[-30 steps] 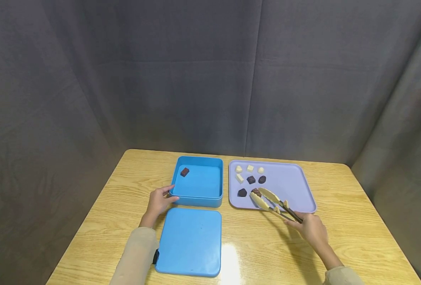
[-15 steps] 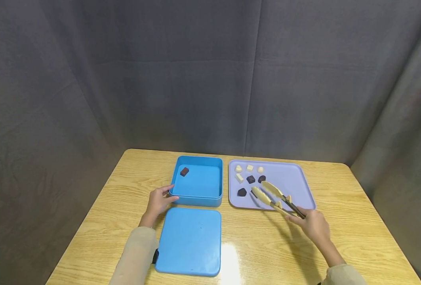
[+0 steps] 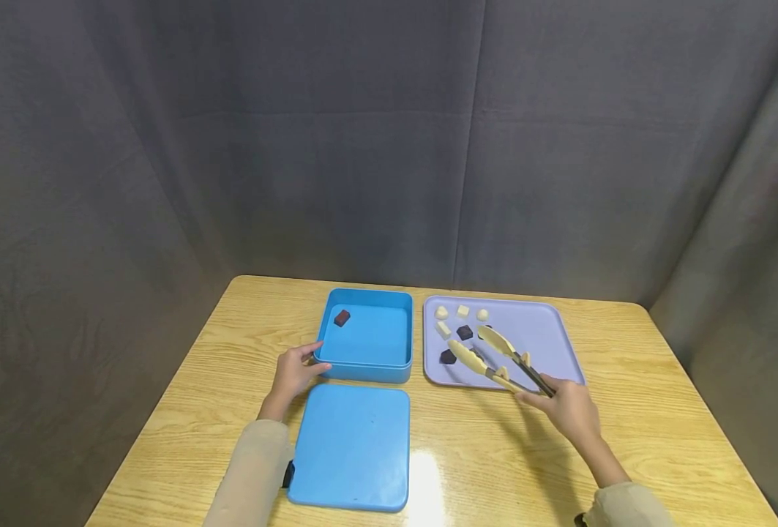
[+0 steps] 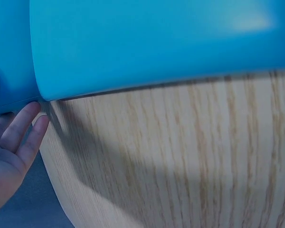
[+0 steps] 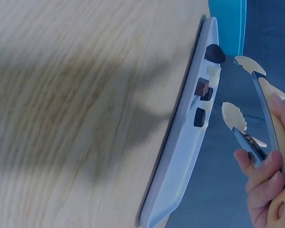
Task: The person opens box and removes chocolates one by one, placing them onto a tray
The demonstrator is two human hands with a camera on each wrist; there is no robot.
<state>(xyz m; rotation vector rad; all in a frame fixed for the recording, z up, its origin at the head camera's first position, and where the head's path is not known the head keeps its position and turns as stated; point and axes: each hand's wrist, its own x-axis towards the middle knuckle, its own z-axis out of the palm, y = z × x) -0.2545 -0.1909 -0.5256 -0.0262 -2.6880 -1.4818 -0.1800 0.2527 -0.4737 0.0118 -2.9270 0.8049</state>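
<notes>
My left hand (image 3: 293, 375) holds the front left corner of an open blue box (image 3: 362, 372), thumb at the front wall and fingers along the left side. Inside the box lies one reddish-brown chocolate (image 3: 342, 318). In my right hand (image 3: 568, 411) is a pair of tongs (image 3: 509, 350) with cream scalloped heads, spread apart with nothing between them. They hover over a lilac tray (image 3: 540, 322). Dark chocolates (image 3: 465, 332) and white chocolates (image 3: 443, 330) sit on its left part. A brown chocolate (image 5: 202, 87) on the tray shows in the right wrist view, partly covered by the tongs in the head view.
A blue lid (image 3: 349, 446) lies flat on the wooden table (image 3: 468, 454), in front of the box and beside my left forearm. Grey curtains (image 3: 336, 146) hang behind the table and at both sides. The tray stands just right of the box.
The tongs were low around the brown chocolate, then shifted slightly right; now they are further up and left, with their heads spread wider. My left hand and the box have stayed put.
</notes>
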